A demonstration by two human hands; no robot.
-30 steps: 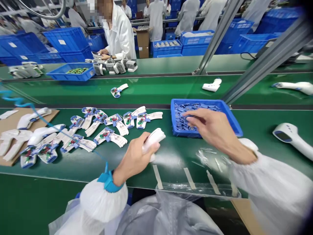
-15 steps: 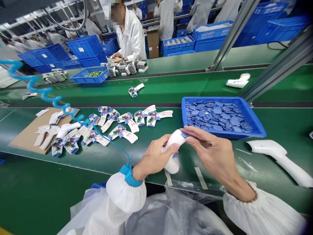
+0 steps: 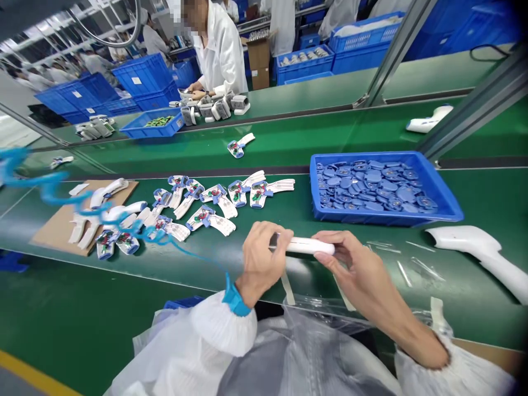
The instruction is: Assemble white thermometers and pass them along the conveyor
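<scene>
Both hands hold one white plastic thermometer shell point(image 3: 307, 246) level above the green bench. My left hand point(image 3: 259, 256) wraps round its left end; a blue wrist strap point(image 3: 235, 300) with a coiled blue cord sits on that wrist. My right hand point(image 3: 355, 264) pinches the shell's right end with fingers and thumb. Just beyond the hands stands a blue tray point(image 3: 443, 201) filled with several blue round parts point(image 3: 371, 187).
Several half-shells with circuit boards point(image 3: 214, 203) lie left of the tray, more on a cardboard sheet point(image 3: 53, 231). A white thermometer point(image 3: 482, 253) lies at right. Tape strips point(image 3: 287, 286) hang on the bench edge. A person in a white coat point(image 3: 218, 49) works across the belt.
My right hand left the blue tray and came to the shell. The shell has turned from upright to lying level between both hands. The camera view shifted a little.
</scene>
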